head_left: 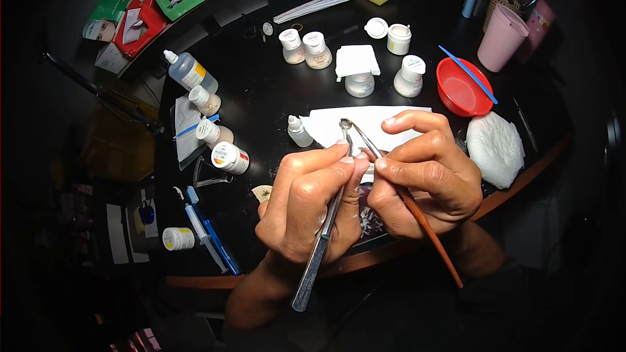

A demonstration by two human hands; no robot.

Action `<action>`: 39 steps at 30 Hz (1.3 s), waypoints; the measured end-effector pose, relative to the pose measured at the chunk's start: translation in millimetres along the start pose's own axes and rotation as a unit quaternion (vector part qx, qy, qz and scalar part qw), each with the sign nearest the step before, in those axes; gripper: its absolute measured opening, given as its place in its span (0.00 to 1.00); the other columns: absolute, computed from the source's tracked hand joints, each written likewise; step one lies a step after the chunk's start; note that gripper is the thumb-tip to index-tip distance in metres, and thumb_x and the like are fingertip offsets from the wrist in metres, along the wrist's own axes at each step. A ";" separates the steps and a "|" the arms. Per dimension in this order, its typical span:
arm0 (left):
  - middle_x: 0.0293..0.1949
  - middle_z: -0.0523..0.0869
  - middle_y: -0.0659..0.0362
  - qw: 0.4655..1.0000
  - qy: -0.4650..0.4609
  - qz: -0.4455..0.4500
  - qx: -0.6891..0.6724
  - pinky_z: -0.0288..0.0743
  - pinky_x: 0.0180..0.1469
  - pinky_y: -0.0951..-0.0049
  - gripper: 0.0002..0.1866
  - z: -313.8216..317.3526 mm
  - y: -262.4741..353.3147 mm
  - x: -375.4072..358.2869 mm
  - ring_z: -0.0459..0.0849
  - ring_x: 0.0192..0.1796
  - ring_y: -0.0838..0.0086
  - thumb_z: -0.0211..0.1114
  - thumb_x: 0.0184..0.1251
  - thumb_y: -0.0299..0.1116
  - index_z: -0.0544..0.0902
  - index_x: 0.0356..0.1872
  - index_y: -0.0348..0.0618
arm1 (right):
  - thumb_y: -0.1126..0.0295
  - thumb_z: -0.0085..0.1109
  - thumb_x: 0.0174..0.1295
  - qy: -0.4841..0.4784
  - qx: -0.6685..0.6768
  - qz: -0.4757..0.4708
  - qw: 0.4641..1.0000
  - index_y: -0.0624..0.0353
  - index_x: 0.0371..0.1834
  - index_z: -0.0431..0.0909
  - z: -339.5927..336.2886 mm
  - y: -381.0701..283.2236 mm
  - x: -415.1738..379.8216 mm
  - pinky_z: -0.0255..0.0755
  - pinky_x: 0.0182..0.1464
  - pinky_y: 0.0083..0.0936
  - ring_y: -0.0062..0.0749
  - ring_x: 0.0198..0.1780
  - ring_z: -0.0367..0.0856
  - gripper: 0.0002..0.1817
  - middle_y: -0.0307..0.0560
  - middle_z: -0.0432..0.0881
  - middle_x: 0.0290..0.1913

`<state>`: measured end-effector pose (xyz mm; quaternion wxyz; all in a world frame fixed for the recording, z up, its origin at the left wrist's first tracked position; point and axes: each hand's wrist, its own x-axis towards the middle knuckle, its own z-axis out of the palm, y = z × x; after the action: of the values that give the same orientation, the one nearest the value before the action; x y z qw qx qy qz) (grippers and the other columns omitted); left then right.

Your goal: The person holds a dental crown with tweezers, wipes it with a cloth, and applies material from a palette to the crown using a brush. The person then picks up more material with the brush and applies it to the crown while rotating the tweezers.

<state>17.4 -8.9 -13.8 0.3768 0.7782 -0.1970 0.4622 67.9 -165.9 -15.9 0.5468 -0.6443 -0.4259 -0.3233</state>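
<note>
My left hand (pixel 306 205) is closed around long metal tweezers (pixel 312 272), their flat end pointing down toward me. At their upper tip sits a small dark metallic cap (pixel 345 123), like a dental crown. My right hand (pixel 430 176) grips a fine brush (pixel 420 218) with a reddish-brown wooden handle, pen-like between thumb and fingers. The brush's tip comes right up to the cap. Both hands meet at the fingertips, above a white paper sheet (pixel 407 117). A small white dropper bottle (pixel 299 132) stands just beyond my left hand.
White-capped powder jars (pixel 317 52) stand at the back and left of the black table. To the right are a red bowl (pixel 450 101) with a blue stick across it, a white wad (pixel 494 150) and a pink cup (pixel 502 39). Blue-handled tools (pixel 212 238) lie front left.
</note>
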 end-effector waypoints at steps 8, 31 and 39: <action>0.38 0.89 0.45 1.000 0.006 -0.008 -0.003 0.86 0.31 0.74 0.11 1.1 0.1 -0.9 0.92 0.33 0.67 0.78 0.62 0.19 0.82 0.41 0.33 | 0.88 0.65 0.45 0.000 0.009 -0.015 1.000 0.63 0.38 0.84 0.8 3.6 -3.6 0.77 0.53 0.40 0.44 0.46 0.82 0.15 0.45 0.81 0.31; 0.35 0.89 0.46 1.000 0.002 -0.002 0.005 0.85 0.30 0.76 0.11 2.8 1.3 -2.4 0.91 0.32 0.68 0.78 0.64 0.22 0.82 0.39 0.34 | 0.76 0.74 0.59 0.003 -0.264 0.316 0.911 0.66 0.39 0.90 -154.9 18.6 11.7 0.74 0.41 0.18 0.20 0.38 0.85 0.07 0.43 0.89 0.35; 0.36 0.90 0.47 1.000 0.018 0.011 -0.003 0.81 0.25 0.78 0.11 1.4 1.3 -0.5 0.89 0.29 0.72 0.78 0.64 0.23 0.81 0.39 0.35 | 0.74 0.74 0.59 -0.013 -0.334 0.339 0.879 0.64 0.29 0.88 -167.9 -5.5 -39.7 0.64 0.32 0.21 0.18 0.31 0.75 0.05 0.38 0.81 0.29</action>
<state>17.1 -10.9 -14.1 0.3776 0.7665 -0.1996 0.4796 54.2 -338.0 -16.1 0.3694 -0.8979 -0.0550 -0.2329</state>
